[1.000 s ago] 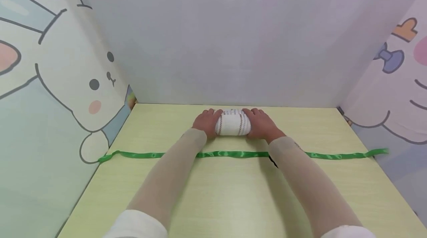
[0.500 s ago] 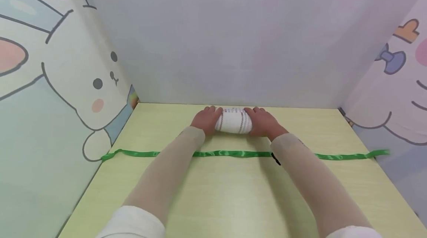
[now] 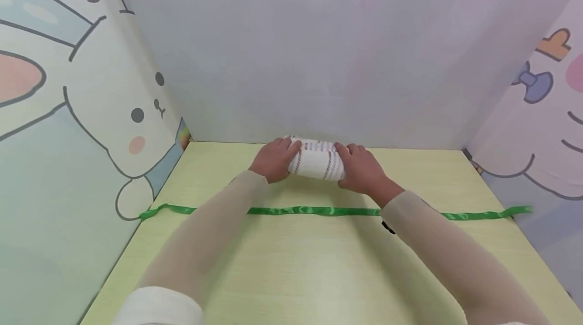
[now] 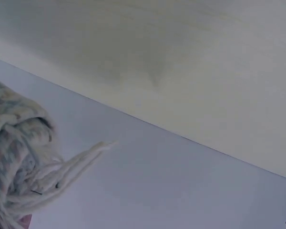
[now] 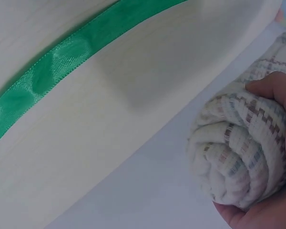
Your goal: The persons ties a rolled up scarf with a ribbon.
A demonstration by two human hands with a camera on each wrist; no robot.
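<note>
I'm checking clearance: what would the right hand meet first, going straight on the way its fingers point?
Holding the white, brown-striped rolled cloth, the right hand would probably meet the flat, pale grey back wall; depth is unclear.

A pale grey wall (image 3: 309,51) backs the yellowish table (image 3: 296,269).

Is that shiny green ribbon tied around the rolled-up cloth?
No, the green ribbon lies stretched across the table, apart from the rolled-up cloth held between the left hand and right hand.
</note>
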